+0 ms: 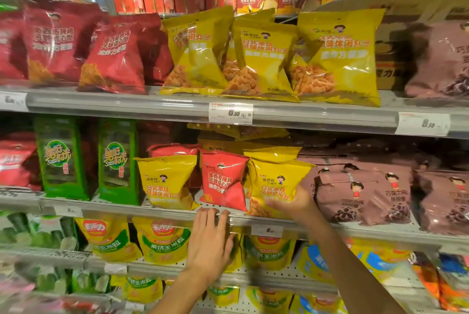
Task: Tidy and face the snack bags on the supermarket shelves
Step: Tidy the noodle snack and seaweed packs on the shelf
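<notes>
Head view: middle shelf (177, 214) carries a mixed front row. Right hand (291, 203) grips the lower front of a yellow snack bag (276, 181), fingers curled round its bottom edge; bag stands upright at the shelf lip, touching a red snack bag (223, 179) on its left. Left hand (210, 242) lies flat with straight fingers (212, 214) pressed on the shelf's front rail just below the red bag, holding nothing. Second yellow bag (166, 181) stands left of the red one. Green packs (61, 159) further left; brown bags (365, 194) just right of the held bag. Upper shelf: red bags (111, 55) left, yellow bags (264, 60) centre. Price tag (230, 113) on the upper rail.
</notes>
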The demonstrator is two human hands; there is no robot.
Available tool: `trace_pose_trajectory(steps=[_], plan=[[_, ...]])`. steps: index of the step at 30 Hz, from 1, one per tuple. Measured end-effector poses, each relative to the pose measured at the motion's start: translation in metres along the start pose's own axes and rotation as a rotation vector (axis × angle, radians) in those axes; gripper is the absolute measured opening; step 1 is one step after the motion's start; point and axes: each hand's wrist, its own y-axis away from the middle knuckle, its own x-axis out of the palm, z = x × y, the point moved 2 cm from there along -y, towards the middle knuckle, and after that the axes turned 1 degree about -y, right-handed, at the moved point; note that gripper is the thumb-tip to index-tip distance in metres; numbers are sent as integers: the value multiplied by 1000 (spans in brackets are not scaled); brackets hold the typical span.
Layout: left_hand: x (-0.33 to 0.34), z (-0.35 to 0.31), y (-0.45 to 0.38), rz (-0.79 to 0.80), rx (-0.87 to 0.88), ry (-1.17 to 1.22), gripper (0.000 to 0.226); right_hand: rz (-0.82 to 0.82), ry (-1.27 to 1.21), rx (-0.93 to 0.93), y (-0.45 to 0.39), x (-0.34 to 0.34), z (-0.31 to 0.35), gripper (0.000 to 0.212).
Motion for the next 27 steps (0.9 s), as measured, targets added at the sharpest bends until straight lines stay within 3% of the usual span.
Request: trace_pose_trajectory(steps=[11, 14, 16, 20, 22, 27], plan=[[6, 1, 1, -33, -14, 28, 58, -152, 207, 16, 30, 0, 1, 51], [6, 3, 2, -32, 6, 77, 56, -313, 248, -78, 52, 2, 2, 41], [8, 8, 2, -5, 27, 142, 55, -483, 265, -115, 67, 8, 0, 49], [3, 27, 1, -53, 57, 555, 43, -744, 241, -173, 92, 39, 5, 31], [-1, 45, 6, -64, 52, 782, 40, -750, 236, -196, 95, 66, 8, 29], [-5, 120, 34, -181, 42, 887, 32, -664, 180, -180, 89, 155, 26, 24]])
